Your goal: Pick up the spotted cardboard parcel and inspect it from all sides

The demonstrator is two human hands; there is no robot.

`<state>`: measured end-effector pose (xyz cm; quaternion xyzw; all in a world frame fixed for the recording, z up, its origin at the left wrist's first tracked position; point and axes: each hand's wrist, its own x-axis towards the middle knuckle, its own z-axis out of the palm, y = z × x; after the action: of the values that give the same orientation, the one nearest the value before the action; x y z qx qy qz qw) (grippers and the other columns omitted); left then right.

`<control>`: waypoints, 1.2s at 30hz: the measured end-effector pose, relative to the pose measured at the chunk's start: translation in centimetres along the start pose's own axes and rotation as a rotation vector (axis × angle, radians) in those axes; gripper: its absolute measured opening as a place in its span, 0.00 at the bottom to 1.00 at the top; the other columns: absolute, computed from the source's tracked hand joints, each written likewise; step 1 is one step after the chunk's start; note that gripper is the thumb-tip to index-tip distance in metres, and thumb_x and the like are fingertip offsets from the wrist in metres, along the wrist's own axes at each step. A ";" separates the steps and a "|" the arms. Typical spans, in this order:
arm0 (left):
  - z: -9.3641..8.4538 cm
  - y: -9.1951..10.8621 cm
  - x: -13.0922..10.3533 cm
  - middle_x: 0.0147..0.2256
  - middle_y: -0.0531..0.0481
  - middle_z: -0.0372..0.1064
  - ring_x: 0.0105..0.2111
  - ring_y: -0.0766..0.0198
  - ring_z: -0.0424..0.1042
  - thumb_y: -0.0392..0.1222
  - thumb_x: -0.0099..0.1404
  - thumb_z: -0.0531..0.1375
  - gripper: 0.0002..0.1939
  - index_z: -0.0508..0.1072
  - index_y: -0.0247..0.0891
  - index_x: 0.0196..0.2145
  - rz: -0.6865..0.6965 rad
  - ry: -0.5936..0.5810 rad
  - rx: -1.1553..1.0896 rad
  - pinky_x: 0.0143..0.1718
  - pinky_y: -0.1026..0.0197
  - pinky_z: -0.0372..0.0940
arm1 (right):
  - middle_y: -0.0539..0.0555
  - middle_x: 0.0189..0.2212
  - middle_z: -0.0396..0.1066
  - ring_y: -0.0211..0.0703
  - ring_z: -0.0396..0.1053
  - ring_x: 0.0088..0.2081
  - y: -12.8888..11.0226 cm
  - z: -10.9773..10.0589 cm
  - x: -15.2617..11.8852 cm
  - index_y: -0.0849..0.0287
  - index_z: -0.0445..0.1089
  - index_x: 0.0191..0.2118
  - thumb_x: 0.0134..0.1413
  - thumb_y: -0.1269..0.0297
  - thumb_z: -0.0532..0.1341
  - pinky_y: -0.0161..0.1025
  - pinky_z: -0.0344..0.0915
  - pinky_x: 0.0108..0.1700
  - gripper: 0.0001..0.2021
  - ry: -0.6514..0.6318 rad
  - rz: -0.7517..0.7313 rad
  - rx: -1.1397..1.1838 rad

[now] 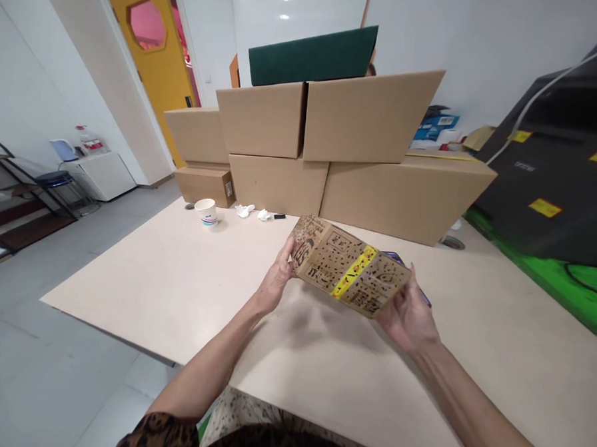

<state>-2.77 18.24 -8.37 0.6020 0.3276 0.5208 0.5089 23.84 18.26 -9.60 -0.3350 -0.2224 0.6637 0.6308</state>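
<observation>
I hold a small brown cardboard box printed with black drawings and a yellow strip, lifted a little above the pale table. My left hand grips its left end. My right hand grips its right end from below. The box is tilted, its left end higher. A dark blue flat thing shows just behind the box, mostly hidden.
A paper cup, crumpled white tissues and a small black item lie at the table's far side. Large stacked cardboard boxes stand behind, a green board on top. A black machine is at right.
</observation>
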 end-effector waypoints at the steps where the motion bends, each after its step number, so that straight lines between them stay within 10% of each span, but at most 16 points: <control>1: -0.1 0.3 -0.1 0.76 0.42 0.45 0.74 0.34 0.48 0.78 0.65 0.52 0.50 0.51 0.49 0.75 0.033 0.017 0.056 0.67 0.33 0.60 | 0.49 0.42 0.85 0.57 0.78 0.57 0.1 0.0 0.0 0.44 0.78 0.48 0.60 0.41 0.64 0.58 0.76 0.58 0.18 -0.012 -0.025 -0.004; 9: -0.5 1.1 -0.2 0.76 0.38 0.42 0.56 0.43 0.73 0.75 0.69 0.47 0.46 0.53 0.46 0.74 0.160 0.016 0.324 0.51 0.42 0.74 | 0.56 0.48 0.83 0.63 0.76 0.59 -0.4 -0.4 -0.1 0.47 0.80 0.47 0.55 0.31 0.62 0.62 0.74 0.60 0.28 -0.057 -0.164 -0.136; 17: -0.5 0.6 -0.2 0.59 0.36 0.65 0.47 0.52 0.70 0.79 0.67 0.37 0.50 0.57 0.43 0.73 0.241 0.087 0.674 0.46 0.49 0.71 | 0.54 0.60 0.76 0.60 0.72 0.60 -1.1 0.7 -1.2 0.43 0.76 0.57 0.60 0.29 0.53 0.59 0.76 0.54 0.32 -0.150 -0.352 -0.278; 24: -0.8 -0.8 -0.5 0.36 0.45 0.67 0.36 0.57 0.68 0.72 0.72 0.41 0.43 0.74 0.37 0.62 0.453 0.154 0.768 0.40 0.52 0.66 | 0.48 0.70 0.64 0.55 0.60 0.70 -0.6 0.3 -0.4 0.37 0.72 0.61 0.60 0.34 0.58 0.50 0.74 0.53 0.28 -0.123 -0.462 -0.410; 27: -0.4 -1.6 -0.5 0.42 0.41 0.70 0.44 0.53 0.71 0.69 0.74 0.45 0.38 0.76 0.38 0.60 0.459 0.171 0.706 0.47 0.48 0.67 | 0.48 0.68 0.66 0.54 0.61 0.70 0.0 -0.1 0.3 0.39 0.72 0.61 0.59 0.37 0.61 0.50 0.72 0.57 0.27 -0.031 -0.426 -0.484; 31: 0.2 -2.0 0.0 0.68 0.32 0.56 0.66 0.43 0.61 0.71 0.72 0.48 0.44 0.54 0.39 0.74 0.229 0.230 0.544 0.66 0.38 0.57 | 0.47 0.68 0.67 0.53 0.61 0.70 0.5 -0.5 0.8 0.38 0.71 0.62 0.60 0.40 0.63 0.52 0.67 0.63 0.27 0.002 -0.397 -0.542; 36: 0.4 -1.6 0.4 0.72 0.34 0.53 0.71 0.44 0.56 0.66 0.71 0.55 0.42 0.51 0.40 0.72 0.175 0.035 0.296 0.71 0.41 0.52 | 0.46 0.68 0.67 0.51 0.61 0.70 1.2 -0.3 0.8 0.37 0.72 0.60 0.59 0.41 0.64 0.53 0.66 0.66 0.24 -0.109 -0.381 -0.398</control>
<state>-2.04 18.87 -9.74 0.6874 0.3559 0.5197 0.3615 23.24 18.93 -10.74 -0.3679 -0.4410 0.4934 0.6532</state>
